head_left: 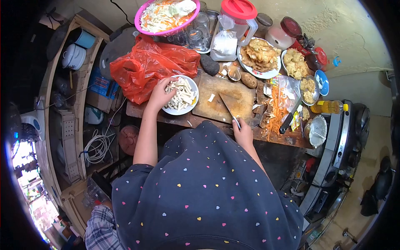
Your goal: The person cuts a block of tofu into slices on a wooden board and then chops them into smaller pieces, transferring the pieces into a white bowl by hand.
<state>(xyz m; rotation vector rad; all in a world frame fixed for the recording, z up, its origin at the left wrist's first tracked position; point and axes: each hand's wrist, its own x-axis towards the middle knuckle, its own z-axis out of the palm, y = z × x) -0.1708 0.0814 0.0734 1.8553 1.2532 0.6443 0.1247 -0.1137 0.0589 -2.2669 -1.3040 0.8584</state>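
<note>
My right hand [242, 130] is wrapped round the handle of a knife [228, 106], whose blade lies over the wooden cutting board [203, 109]. One small pale piece [211, 98] rests on the board to the left of the blade. At the board's left side stands a white bowl [193, 86] full of cut whitish sticks [183, 95]. My left hand [161, 93] is at the bowl's left side, fingers bent over the sticks. Whether it holds any of them is hidden.
Behind the bowl lies a red plastic bag [154, 62]. Grated carrot [277, 109] and another knife [291, 116] are right of the board. Plates of fried food [260, 55], a dark stone [209, 65] and a pink basin of shredded vegetables [166, 16] stand at the back; an oil bottle [327, 107] is at right.
</note>
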